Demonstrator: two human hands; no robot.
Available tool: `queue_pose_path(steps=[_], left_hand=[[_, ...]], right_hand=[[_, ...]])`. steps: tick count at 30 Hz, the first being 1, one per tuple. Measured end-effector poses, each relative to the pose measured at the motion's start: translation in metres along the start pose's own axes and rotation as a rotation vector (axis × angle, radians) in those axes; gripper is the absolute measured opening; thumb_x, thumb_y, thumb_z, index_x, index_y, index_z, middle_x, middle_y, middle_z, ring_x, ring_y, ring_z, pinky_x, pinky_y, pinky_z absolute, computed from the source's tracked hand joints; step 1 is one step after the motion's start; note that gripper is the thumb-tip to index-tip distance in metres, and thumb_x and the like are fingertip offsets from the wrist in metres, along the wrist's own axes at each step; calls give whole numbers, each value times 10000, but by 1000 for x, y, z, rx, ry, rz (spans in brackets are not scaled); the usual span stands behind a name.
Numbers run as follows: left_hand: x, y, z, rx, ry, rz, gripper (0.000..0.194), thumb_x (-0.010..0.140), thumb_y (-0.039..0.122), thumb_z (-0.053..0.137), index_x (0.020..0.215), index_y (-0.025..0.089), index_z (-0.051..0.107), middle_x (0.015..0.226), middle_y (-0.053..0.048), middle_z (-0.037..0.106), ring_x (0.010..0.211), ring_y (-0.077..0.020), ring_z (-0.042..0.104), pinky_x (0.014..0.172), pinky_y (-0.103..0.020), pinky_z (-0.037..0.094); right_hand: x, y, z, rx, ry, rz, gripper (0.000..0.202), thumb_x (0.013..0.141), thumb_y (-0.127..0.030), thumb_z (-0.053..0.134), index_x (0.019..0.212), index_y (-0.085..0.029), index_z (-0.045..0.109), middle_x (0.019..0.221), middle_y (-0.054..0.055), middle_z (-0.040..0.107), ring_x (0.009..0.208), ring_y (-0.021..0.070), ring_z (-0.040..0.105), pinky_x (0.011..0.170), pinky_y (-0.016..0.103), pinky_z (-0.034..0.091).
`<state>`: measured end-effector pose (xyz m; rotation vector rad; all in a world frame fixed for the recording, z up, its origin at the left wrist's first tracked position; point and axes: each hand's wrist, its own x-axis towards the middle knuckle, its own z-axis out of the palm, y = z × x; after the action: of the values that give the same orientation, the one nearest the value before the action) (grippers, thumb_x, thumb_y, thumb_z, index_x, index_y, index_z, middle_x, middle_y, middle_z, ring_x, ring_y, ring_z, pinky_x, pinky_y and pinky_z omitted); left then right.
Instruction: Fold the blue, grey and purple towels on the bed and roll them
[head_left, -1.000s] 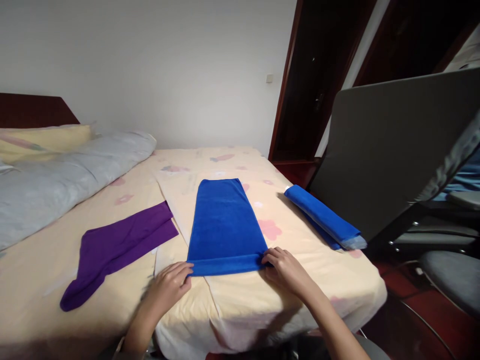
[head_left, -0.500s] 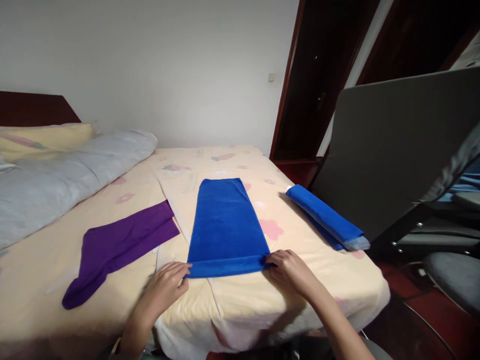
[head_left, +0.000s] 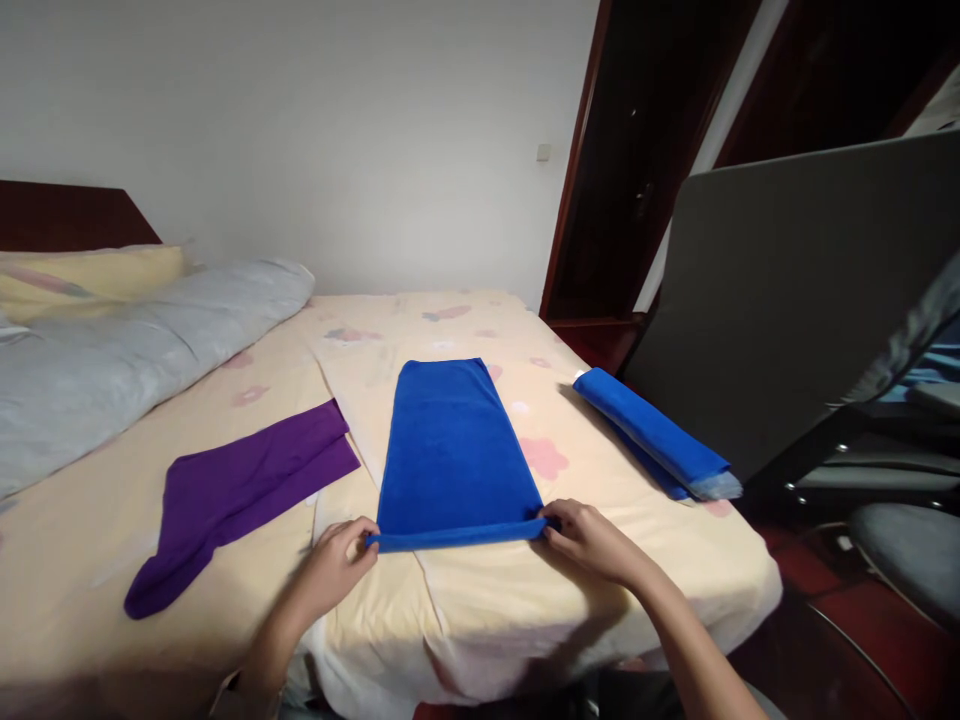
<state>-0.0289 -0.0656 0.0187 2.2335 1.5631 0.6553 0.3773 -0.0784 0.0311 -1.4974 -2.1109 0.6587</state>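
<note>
A blue towel (head_left: 459,450) lies lengthwise on the bed, its near edge turned up in a narrow fold. My left hand (head_left: 341,565) pinches the left end of that fold between thumb and fingers. At the right end, my right hand (head_left: 589,538) grips the other corner of the fold. To the left lies a purple cloth (head_left: 240,490), partly doubled over, apart from both hands. Another blue towel (head_left: 652,425), folded into a long bundle, rests by the bed's right edge with a pale, clear-looking piece at its near end.
The patterned bed sheet (head_left: 405,318) spreads beneath the cloths. A grey quilt (head_left: 150,345) and a yellow pillow (head_left: 97,272) lie at the left. Beyond the bed's right side stand a dark grey panel (head_left: 802,270) and a stool-like seat (head_left: 911,550). A dark door (head_left: 630,180) is behind.
The folded strip at the blue towel's near edge has been lifted and now looks narrower. Both hands have closed into pinches at its ends; the other cloths have stayed put.
</note>
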Motion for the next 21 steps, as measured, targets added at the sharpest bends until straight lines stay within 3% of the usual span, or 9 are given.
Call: queue_pose_path(steps=[5, 12, 16, 21], left_hand=[[15, -8, 6, -238, 50, -92, 282, 929, 438, 470, 984, 208, 624, 815, -10, 742, 828, -178, 712, 717, -237, 531], [15, -16, 17, -235, 133, -112, 447, 853, 474, 587, 1216, 220, 527, 777, 10, 720, 787, -174, 725, 724, -264, 548], [11, -15, 21, -130, 177, -62, 318, 882, 419, 555, 1140, 235, 522, 815, 4, 719, 800, -169, 721, 719, -265, 537], [16, -9, 27, 43, 247, -54, 192, 952, 390, 455, 1071, 239, 461, 731, 10, 709, 725, -184, 723, 657, -276, 493]], right_hand=[[14, 11, 5, 102, 86, 89, 266, 926, -357, 470, 974, -193, 674, 842, 54, 721, 767, 224, 660, 676, 299, 471], [21, 24, 12, 261, 131, 191, 362, 890, -437, 553, 1145, -188, 611, 821, 46, 732, 769, 225, 687, 669, 294, 480], [19, 28, 15, 269, 132, 168, 371, 888, -411, 552, 1174, -179, 593, 832, 50, 731, 787, 228, 687, 690, 299, 488], [23, 20, 24, 106, 205, 130, 289, 955, -355, 433, 1179, -222, 559, 831, 31, 711, 783, 226, 682, 677, 295, 470]])
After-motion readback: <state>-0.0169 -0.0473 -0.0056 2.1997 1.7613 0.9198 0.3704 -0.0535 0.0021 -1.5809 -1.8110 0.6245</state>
